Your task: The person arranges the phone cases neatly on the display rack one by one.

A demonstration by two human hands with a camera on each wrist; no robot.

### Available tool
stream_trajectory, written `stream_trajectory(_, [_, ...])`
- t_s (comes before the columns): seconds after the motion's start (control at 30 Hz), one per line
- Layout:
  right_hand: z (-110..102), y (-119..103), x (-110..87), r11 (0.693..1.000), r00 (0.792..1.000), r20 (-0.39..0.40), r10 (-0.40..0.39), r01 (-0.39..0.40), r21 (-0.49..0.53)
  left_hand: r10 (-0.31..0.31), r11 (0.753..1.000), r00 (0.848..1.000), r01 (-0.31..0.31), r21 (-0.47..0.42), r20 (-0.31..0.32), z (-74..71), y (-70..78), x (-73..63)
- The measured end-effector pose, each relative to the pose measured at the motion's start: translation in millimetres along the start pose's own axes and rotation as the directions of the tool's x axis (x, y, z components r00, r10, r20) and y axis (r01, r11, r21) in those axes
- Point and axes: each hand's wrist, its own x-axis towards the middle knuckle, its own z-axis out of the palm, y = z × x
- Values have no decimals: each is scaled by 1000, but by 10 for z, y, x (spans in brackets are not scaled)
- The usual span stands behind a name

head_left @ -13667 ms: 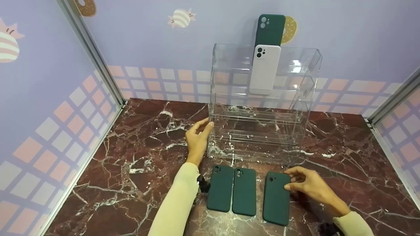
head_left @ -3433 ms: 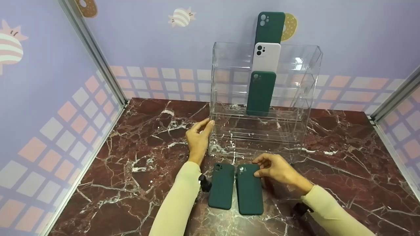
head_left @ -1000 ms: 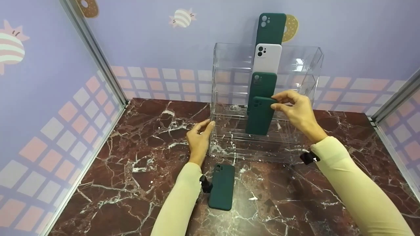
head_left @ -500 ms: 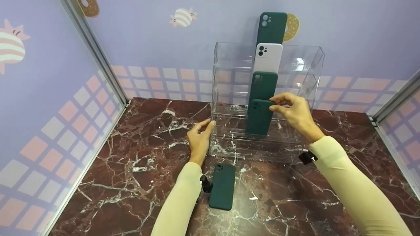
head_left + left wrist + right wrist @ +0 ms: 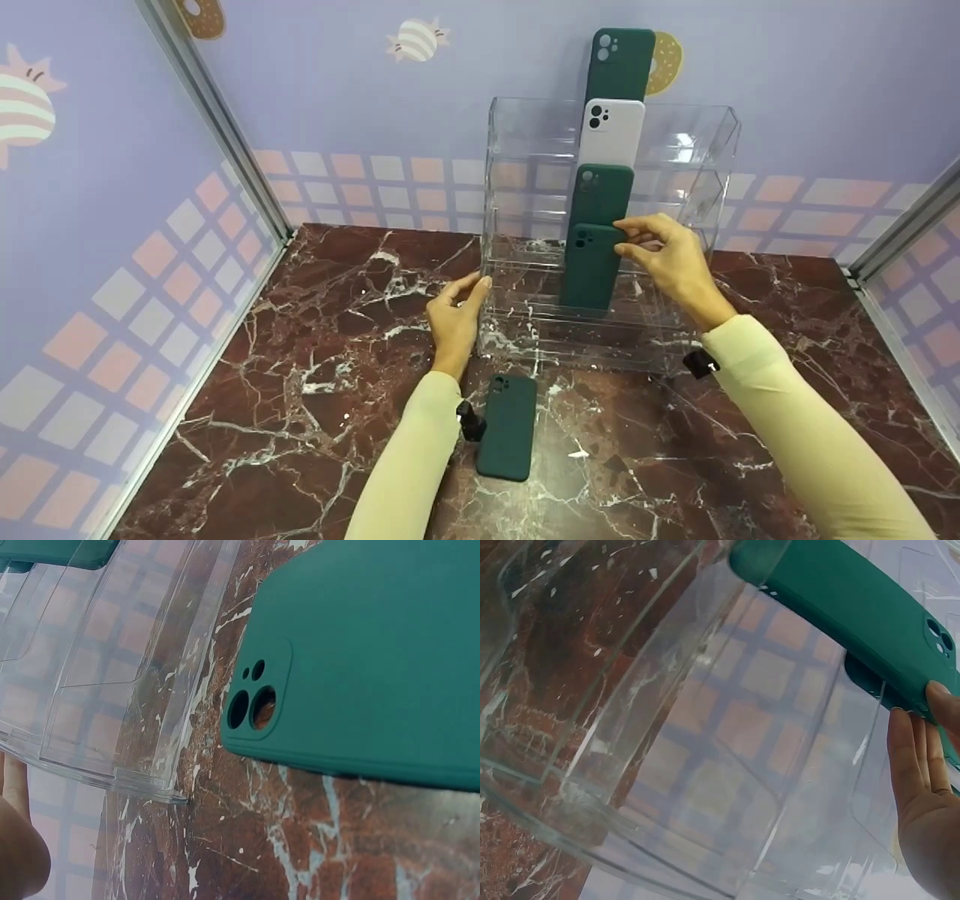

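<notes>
In the head view my right hand [image 5: 671,262] pinches the upper right edge of a dark green phone case [image 5: 591,274]. This case stands upright, leaning back in a lower tier of a clear stepped display rack [image 5: 525,247]. The right wrist view shows my right hand [image 5: 926,780] with thumb and fingers at the edge of the same green case [image 5: 832,596]. My left hand [image 5: 454,319] holds the left side edge of the rack. Another green phone case [image 5: 508,427] lies flat on the table, camera holes up, near my left wrist.
Behind the held case stand a green case [image 5: 602,191], a white case [image 5: 613,135] and, at the top, another green case [image 5: 621,67], in one column. The marble table [image 5: 360,315] meets patterned walls [image 5: 337,90] at the back and sides.
Since the earliest frame, one green case has gone from the table into the rack. My right hand has since lifted another into the tier below it. My left hand stays put.
</notes>
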Motion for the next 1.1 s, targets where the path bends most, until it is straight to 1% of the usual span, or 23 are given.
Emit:
stream_trajectory(0.2, [39, 22, -18, 999, 999, -16, -51, 51, -4, 6, 1000, 1000, -6, -1, -13, 4, -2, -2])
stream_trajectory(0.4, [65, 30, -53, 997, 995, -62, -76, 76, 6, 10, 1000, 1000, -10, -7, -20, 10, -10, -2])
stream_trajectory(0.47, [61, 24, -73, 996, 993, -75, -92, 92, -6, 7, 1000, 1000, -7, -10, -17, 12, -15, 1])
stream_trajectory(0.57, [49, 6, -116, 992, 987, -101, -123, 121, -26, 7, 1000, 1000, -7, -12, -16, 14, -19, 6])
stream_trajectory(0.73, [59, -47, -238, 982, 972, -143, -185, 187, -1, 13, 1000, 1000, -13, -13, -18, 18, -17, 12])
stream_trajectory(0.83, [97, -79, -330, 981, 973, -129, -193, 196, 9, 8, 1000, 1000, -8, -12, -16, 15, -9, 10])
stream_trajectory(0.97, [174, -119, -459, 987, 984, -86, -157, 159, 20, 2, 1000, 1000, -2, -9, -13, 10, 0, 2])
stream_trajectory(1.1, [273, -134, -575, 990, 990, -49, -133, 135, 45, -3, 1000, 1000, 3, -15, -17, 10, -1, 1])
